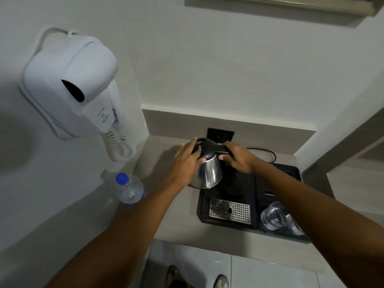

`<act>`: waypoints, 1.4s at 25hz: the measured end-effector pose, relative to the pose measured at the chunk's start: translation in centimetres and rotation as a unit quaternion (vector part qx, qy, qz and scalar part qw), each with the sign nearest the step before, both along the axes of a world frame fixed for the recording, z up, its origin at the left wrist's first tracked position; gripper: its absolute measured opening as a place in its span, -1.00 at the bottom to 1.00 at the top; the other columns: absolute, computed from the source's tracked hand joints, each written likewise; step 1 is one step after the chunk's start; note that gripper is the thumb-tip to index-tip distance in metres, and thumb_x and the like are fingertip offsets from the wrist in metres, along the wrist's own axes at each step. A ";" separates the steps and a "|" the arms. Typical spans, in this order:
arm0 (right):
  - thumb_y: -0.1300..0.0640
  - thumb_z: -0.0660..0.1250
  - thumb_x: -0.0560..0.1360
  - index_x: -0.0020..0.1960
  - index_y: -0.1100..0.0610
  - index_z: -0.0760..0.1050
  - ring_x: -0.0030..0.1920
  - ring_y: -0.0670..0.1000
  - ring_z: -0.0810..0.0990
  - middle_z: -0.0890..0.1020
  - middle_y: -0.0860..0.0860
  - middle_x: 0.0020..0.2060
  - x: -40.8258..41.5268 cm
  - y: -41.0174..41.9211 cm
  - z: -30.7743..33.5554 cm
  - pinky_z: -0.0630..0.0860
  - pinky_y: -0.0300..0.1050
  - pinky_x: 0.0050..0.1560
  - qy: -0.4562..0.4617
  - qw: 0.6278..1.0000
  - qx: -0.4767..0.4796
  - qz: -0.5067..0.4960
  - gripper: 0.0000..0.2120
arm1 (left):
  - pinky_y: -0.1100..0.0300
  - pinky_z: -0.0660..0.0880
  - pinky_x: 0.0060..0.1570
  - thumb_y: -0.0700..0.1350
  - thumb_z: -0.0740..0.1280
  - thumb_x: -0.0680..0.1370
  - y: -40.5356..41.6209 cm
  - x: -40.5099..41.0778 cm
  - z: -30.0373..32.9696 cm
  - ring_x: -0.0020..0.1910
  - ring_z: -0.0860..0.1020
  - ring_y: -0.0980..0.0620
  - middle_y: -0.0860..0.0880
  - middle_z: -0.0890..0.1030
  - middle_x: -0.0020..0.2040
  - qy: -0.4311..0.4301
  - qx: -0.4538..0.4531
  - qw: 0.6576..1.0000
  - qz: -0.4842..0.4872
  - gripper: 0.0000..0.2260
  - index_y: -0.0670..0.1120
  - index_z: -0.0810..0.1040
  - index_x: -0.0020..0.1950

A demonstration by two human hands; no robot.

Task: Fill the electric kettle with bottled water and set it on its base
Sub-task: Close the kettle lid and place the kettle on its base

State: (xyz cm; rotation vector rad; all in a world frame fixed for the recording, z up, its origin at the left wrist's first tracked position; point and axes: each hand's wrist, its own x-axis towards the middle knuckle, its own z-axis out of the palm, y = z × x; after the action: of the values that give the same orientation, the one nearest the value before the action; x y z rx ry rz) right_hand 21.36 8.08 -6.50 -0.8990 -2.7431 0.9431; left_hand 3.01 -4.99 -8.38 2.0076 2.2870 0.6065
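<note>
Head view, kettle [207, 173] tilted, top leaning away, handle rightward

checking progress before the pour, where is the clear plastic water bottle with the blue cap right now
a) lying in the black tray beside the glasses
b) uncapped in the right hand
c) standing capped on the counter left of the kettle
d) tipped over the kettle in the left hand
c: the clear plastic water bottle with the blue cap stands capped on the counter, untouched, while both hands, left and right, are on the steel electric kettle with the black lid.
</note>
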 end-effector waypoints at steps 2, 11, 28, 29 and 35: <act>0.02 0.30 0.57 0.22 0.20 0.42 -0.04 0.13 0.55 0.59 0.18 0.00 2.5 0.9 -0.3 0.47 0.00 -0.06 0.000 1.000 0.014 -0.017 -0.68 | 0.00 0.02 0.49 0.00 0.22 0.61 1.2 1.9 -0.2 0.46 0.22 -0.13 -0.13 0.19 0.54 0.013 -0.008 1.000 -0.028 -0.61 -0.13 0.41 0.40; 0.01 0.30 0.57 0.27 0.21 0.42 0.03 0.16 0.57 0.61 0.18 0.06 9.9 2.8 -1.8 0.51 0.12 0.06 0.006 0.998 0.024 -0.058 -0.63 | -0.05 0.08 0.48 -0.03 0.28 0.59 4.5 8.0 -0.4 0.43 0.29 -0.18 -0.16 0.25 0.51 -0.024 -0.020 0.996 -0.079 -0.65 -0.14 0.48 0.34; -0.25 0.20 0.52 0.31 0.19 0.40 0.00 0.07 0.53 0.56 0.09 0.05 13.3 4.5 -2.1 0.44 -0.06 0.00 0.038 0.999 0.012 -0.033 -0.42 | -0.06 0.21 0.42 -0.03 0.37 0.53 6.0 11.3 -1.3 0.37 0.35 -0.19 -0.12 0.35 0.47 -0.066 -0.002 0.996 -0.054 -0.67 -0.17 0.57 0.24; -0.31 0.16 0.49 0.31 0.19 0.40 -0.01 0.06 0.52 0.55 0.07 0.04 13.4 4.4 -2.1 0.43 -0.08 -0.01 0.041 0.999 0.013 -0.032 -0.35 | -0.07 0.22 0.41 -0.04 0.38 0.52 5.9 11.3 -1.3 0.37 0.35 -0.19 -0.12 0.36 0.46 -0.071 0.004 0.996 -0.054 -0.68 -0.16 0.58 0.22; -0.22 0.20 0.53 0.29 0.23 0.42 0.05 0.19 0.54 0.58 0.22 0.08 12.6 4.4 -2.7 0.49 0.11 0.09 0.044 0.997 0.034 -0.059 -0.43 | -0.07 0.25 0.40 -0.07 0.40 0.51 5.5 10.4 -0.4 0.38 0.36 -0.18 -0.15 0.39 0.43 -0.098 0.014 0.993 -0.068 -0.75 -0.19 0.61 0.10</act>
State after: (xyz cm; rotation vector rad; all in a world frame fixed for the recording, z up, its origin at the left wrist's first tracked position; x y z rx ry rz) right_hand 33.95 12.45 -9.20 -0.9714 -2.6000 0.8412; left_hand 13.43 0.54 -8.82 1.9956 2.0227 0.7895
